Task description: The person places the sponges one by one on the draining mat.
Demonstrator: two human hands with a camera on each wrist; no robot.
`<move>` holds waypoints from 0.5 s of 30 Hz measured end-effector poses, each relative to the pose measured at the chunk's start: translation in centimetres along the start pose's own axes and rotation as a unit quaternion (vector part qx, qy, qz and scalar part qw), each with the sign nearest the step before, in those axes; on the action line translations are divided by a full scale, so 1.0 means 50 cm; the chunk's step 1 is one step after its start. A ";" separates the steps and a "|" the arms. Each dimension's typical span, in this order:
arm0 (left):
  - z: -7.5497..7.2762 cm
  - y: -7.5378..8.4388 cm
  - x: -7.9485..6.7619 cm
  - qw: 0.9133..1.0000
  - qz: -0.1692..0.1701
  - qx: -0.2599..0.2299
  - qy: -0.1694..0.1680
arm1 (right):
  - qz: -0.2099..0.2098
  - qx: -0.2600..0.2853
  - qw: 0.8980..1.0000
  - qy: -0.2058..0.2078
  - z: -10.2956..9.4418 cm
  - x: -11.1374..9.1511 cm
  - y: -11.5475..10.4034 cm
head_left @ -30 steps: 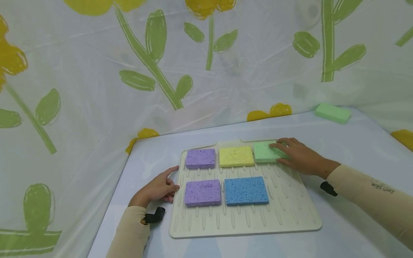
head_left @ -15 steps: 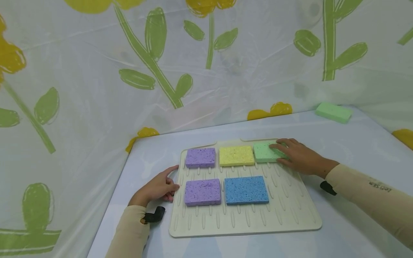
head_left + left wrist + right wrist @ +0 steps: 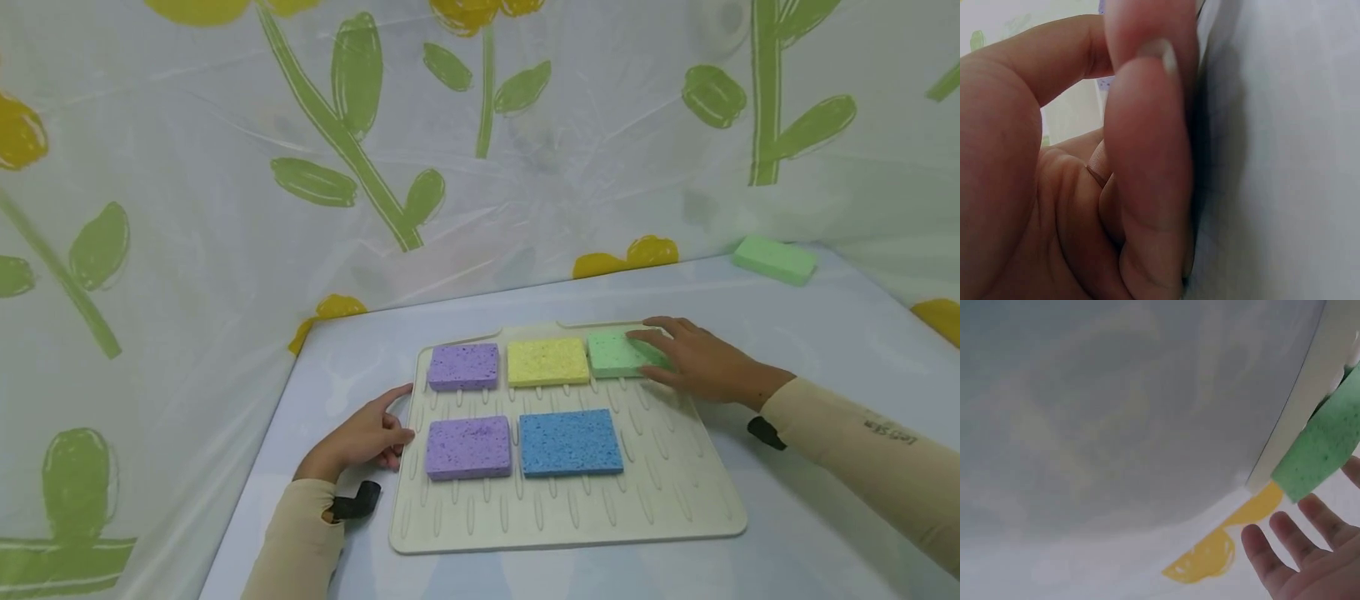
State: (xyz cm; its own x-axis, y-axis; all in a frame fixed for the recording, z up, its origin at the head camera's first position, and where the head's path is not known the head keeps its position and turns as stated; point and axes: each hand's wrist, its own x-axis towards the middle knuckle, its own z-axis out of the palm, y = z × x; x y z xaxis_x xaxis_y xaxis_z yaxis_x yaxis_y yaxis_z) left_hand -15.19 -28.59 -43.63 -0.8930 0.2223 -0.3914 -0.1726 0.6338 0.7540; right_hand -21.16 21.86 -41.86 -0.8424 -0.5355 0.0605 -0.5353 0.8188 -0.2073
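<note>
In the head view a cream ribbed mat (image 3: 570, 517) lies on the table. A purple sponge (image 3: 463, 367), a yellow sponge (image 3: 547, 362) and a green sponge (image 3: 618, 356) form its far row. Nearer are another purple sponge (image 3: 468, 448) and a blue sponge (image 3: 572, 443). My right hand (image 3: 701, 362) is at the green sponge's right end, fingers spread; the right wrist view shows the fingers extended beside the sponge (image 3: 1325, 437). My left hand (image 3: 360, 437) rests at the mat's left edge, index finger and thumb reaching it, other fingers bent. Contact under the fingertips is hard to see.
A second light green sponge (image 3: 774, 260) lies at the table's far right corner, off the mat. Behind the table hangs a white curtain (image 3: 600, 175) with printed flowers. The white table (image 3: 352, 558) extends around the mat.
My right hand's fingers have spread and loosened slightly at the green sponge. The sponges hold their places on the mat. My left hand stays at the mat's edge.
</note>
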 end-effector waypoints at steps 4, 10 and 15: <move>-0.001 -0.001 -0.001 1.000 0.001 0.000 -0.005 | 0.015 0.001 1.000 0.004 -0.007 0.001 0.017; 0.000 -0.003 0.001 1.000 0.000 0.001 -0.005 | 0.047 -0.003 0.999 0.010 -0.018 0.007 0.064; 0.003 -0.003 0.003 1.000 -0.003 0.001 -0.004 | 0.099 -0.006 0.995 0.004 -0.024 0.007 0.117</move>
State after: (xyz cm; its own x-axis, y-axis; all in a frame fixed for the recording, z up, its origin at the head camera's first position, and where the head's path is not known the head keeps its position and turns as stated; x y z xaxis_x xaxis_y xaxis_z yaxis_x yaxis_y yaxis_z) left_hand -15.25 -28.52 -43.89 -0.8887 0.2238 -0.4001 -0.1774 0.6367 0.7504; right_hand -24.65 26.73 -41.86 -0.9318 -0.3618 0.0271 -0.3595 0.9105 -0.2044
